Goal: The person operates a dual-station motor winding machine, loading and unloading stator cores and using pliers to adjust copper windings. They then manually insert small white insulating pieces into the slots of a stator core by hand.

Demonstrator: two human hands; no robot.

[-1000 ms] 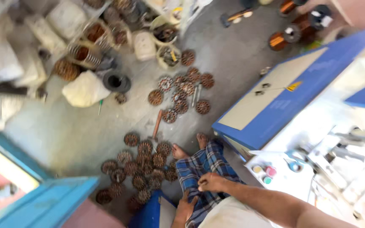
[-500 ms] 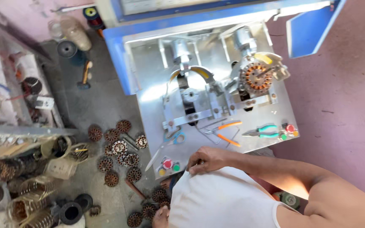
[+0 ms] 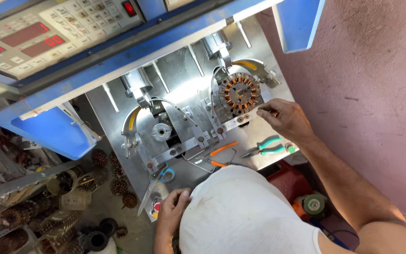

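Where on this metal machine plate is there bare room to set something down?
Bare steel shows on the shiny metal plate between the two winding stations. The near edge is crowded: orange-handled pliers, teal-handled pliers, blue-handled scissors. The right hand is beside the round copper-wound stator; the left hand is at the plate's near corner.

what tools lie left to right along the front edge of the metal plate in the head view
left hand → blue-handled scissors → orange-handled pliers → teal-handled pliers → right hand, further back by the wound stator
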